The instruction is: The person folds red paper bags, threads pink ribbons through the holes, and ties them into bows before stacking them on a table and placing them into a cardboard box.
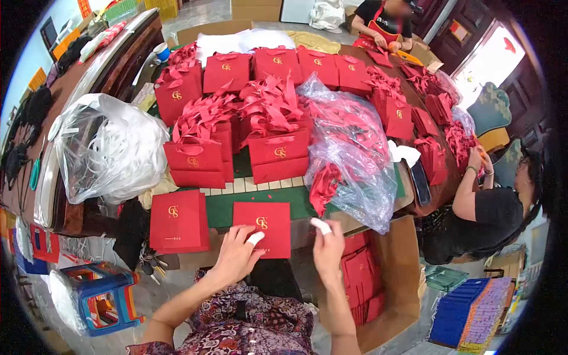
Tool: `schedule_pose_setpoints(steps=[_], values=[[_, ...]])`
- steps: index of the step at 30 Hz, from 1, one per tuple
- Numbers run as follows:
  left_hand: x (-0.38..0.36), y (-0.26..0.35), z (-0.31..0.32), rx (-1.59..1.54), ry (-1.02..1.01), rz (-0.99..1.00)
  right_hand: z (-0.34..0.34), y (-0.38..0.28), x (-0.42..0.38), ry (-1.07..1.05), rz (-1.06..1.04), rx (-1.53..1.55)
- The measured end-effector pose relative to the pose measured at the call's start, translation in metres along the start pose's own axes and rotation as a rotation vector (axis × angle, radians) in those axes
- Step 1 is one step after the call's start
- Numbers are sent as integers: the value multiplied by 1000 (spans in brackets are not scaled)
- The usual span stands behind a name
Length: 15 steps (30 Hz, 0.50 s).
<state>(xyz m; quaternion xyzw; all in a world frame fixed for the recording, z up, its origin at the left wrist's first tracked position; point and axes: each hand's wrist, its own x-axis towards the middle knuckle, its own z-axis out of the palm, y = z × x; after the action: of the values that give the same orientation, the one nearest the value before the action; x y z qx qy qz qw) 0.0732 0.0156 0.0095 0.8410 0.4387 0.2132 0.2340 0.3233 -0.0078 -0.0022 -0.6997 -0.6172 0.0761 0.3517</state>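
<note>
A flat red bag with a gold logo [269,220] lies at the table's front edge. My left hand [236,254] rests on its lower left part, fingers spread, a white wrap on one finger. To the right of the bag, my right hand [327,242] is raised near the table edge, its fingers bent and a white wrap on one; whether it holds anything is too small to tell. A stack of flat red bags [177,222] lies to the left. Behind stand red bags with ribbon handles [279,155], and a clear plastic bag of red ribbons [355,154] lies at the right.
A cardboard box [405,284] holding red bags stands below right. On the left are a plastic bag of white cords [112,151] and a blue stool [100,299]. One person [491,213] works at the right, another [384,26] at the far end.
</note>
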Motion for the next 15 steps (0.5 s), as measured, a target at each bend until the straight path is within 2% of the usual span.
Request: schedule_pose_setpoints(steps=[1, 3, 8, 13, 15], values=[[7, -3, -2, 5, -2, -9, 0, 7, 9, 28, -73, -97], [26, -9, -3, -20, 132, 9, -2, 15, 19, 2, -97, -106], [62, -16, 7, 70, 145, -36, 4, 31, 26, -26, -64, -71], [64, -21, 21, 141, 91, -49, -6, 29, 25, -50, -92, -57], [61, -21, 18, 125, 105, -36, -12, 30, 20, 40, -146, -43]])
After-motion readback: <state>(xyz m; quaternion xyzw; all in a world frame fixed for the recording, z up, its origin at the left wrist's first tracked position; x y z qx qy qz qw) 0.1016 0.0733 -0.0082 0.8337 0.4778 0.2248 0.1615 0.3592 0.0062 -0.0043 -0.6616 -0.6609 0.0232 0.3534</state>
